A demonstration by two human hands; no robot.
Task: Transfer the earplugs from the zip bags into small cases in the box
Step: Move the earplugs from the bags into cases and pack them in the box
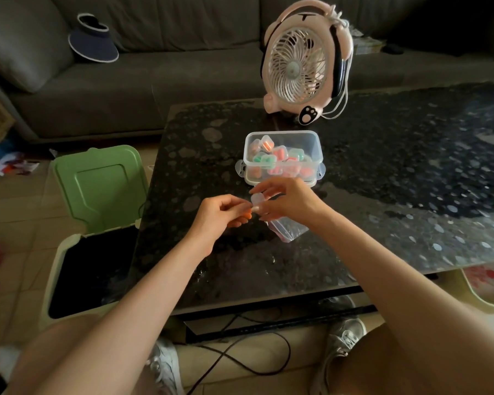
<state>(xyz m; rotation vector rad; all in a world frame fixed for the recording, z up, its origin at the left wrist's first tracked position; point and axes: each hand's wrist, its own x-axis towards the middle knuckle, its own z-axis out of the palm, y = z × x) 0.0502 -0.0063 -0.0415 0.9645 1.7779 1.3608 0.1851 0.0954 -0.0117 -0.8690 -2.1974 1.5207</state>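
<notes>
Head | left hand (217, 215) pinches earplug (247, 215), half hidden | right hand (288, 201) grips case (257, 198)

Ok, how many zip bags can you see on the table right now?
1. The zip bag lies on the table under the right hand, which holds a small case; the left hand pinches an earplug. Others may be hidden.

home living room | sofa (154, 67) | coffee table (382, 166) | desk fan (300, 64)
</notes>
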